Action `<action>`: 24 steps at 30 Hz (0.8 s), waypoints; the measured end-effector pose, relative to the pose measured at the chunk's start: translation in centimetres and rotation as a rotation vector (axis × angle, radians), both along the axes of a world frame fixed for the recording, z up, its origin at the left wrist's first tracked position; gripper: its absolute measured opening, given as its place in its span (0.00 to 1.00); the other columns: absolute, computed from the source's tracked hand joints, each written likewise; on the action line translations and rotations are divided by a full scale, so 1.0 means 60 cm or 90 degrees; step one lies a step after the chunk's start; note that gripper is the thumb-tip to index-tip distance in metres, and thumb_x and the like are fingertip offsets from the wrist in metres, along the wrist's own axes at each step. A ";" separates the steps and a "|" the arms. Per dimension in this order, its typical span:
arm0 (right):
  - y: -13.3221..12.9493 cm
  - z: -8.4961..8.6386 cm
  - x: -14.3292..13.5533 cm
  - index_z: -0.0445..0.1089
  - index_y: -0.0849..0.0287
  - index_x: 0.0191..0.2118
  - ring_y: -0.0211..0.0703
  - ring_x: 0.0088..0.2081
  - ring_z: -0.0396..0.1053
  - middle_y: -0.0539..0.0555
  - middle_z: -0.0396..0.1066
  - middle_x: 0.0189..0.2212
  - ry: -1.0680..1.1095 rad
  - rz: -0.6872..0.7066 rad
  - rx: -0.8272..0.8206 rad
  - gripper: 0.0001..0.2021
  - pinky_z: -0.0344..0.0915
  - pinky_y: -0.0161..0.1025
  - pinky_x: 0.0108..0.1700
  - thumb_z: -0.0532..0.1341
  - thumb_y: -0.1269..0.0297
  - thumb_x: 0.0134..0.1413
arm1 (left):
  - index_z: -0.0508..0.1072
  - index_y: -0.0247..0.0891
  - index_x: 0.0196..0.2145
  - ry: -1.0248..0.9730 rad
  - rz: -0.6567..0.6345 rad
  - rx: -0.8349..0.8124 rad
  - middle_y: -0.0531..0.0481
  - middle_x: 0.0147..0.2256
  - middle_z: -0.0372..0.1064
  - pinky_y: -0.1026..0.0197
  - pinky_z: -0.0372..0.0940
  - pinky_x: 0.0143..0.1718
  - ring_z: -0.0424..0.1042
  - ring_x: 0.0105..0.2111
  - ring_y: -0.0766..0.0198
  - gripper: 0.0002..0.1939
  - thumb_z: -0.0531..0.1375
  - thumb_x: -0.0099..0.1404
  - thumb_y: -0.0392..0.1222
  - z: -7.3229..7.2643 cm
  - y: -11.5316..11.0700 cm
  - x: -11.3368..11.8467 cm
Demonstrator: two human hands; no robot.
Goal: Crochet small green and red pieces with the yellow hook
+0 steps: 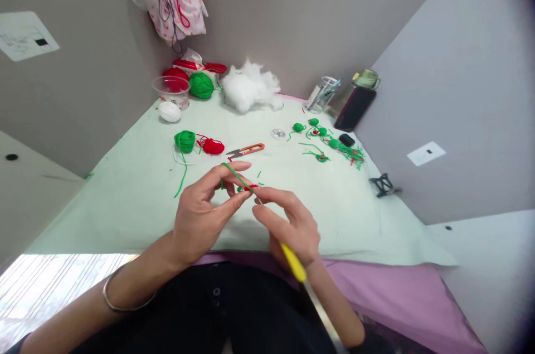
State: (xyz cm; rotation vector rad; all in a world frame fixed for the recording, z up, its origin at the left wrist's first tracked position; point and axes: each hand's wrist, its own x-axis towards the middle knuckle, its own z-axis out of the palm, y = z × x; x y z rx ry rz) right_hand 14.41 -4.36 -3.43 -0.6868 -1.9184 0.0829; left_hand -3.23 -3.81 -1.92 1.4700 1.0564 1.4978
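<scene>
In the head view, a small red-and-green piece (249,189) sits at mid-frame above the tabletop (351,220), pinched in my left hand (203,209), with green yarn (238,174) stretched over a raised finger. My right hand (295,227) grips a yellow-handled tool (293,262), its long axis slanting from the piece toward the lower right; those fingertips are just beside the piece's right end.

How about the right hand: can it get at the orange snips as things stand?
Probably yes: the orange snips lie uncovered on the table, just beyond the left hand. The right hand holds a yellow-handled tool, though, so it may need to put that down first.
</scene>
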 end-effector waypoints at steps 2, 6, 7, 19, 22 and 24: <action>-0.002 -0.008 -0.007 0.76 0.52 0.50 0.47 0.46 0.79 0.58 0.78 0.51 -0.055 -0.064 0.103 0.19 0.79 0.43 0.46 0.63 0.81 0.59 | 0.80 0.44 0.51 0.005 0.040 0.043 0.52 0.40 0.79 0.61 0.69 0.45 0.74 0.38 0.65 0.16 0.70 0.65 0.37 -0.002 -0.001 0.004; -0.003 -0.026 -0.024 0.76 0.50 0.53 0.48 0.44 0.79 0.58 0.78 0.52 0.056 -0.054 0.108 0.21 0.80 0.44 0.43 0.63 0.80 0.60 | 0.81 0.45 0.51 -0.086 -0.042 -0.099 0.54 0.36 0.77 0.63 0.69 0.42 0.74 0.35 0.67 0.18 0.72 0.63 0.40 0.007 0.003 0.001; -0.003 -0.027 -0.026 0.76 0.48 0.53 0.47 0.43 0.79 0.58 0.78 0.51 0.110 -0.022 0.067 0.19 0.81 0.44 0.42 0.62 0.78 0.62 | 0.81 0.45 0.52 -0.114 -0.084 -0.140 0.54 0.35 0.77 0.63 0.70 0.42 0.74 0.35 0.67 0.19 0.72 0.62 0.41 0.010 0.005 -0.003; 0.000 -0.021 -0.021 0.78 0.52 0.50 0.50 0.46 0.78 0.59 0.79 0.51 -0.002 -0.101 0.148 0.19 0.79 0.47 0.44 0.64 0.80 0.58 | 0.81 0.44 0.50 -0.076 0.002 -0.081 0.55 0.36 0.76 0.65 0.68 0.40 0.71 0.33 0.68 0.18 0.72 0.62 0.39 0.013 -0.001 0.010; -0.006 -0.034 -0.031 0.77 0.51 0.49 0.51 0.49 0.77 0.59 0.77 0.54 -0.004 -0.123 0.178 0.19 0.79 0.49 0.45 0.63 0.80 0.58 | 0.80 0.44 0.51 -0.121 0.003 -0.070 0.56 0.34 0.76 0.66 0.68 0.41 0.71 0.34 0.68 0.18 0.72 0.62 0.39 0.013 -0.006 0.013; -0.010 -0.034 -0.033 0.76 0.47 0.50 0.50 0.49 0.77 0.57 0.77 0.54 0.025 -0.089 0.077 0.18 0.79 0.49 0.45 0.61 0.77 0.62 | 0.80 0.45 0.51 -0.144 -0.004 -0.070 0.56 0.35 0.76 0.66 0.69 0.42 0.72 0.34 0.69 0.19 0.72 0.63 0.39 0.011 -0.006 0.009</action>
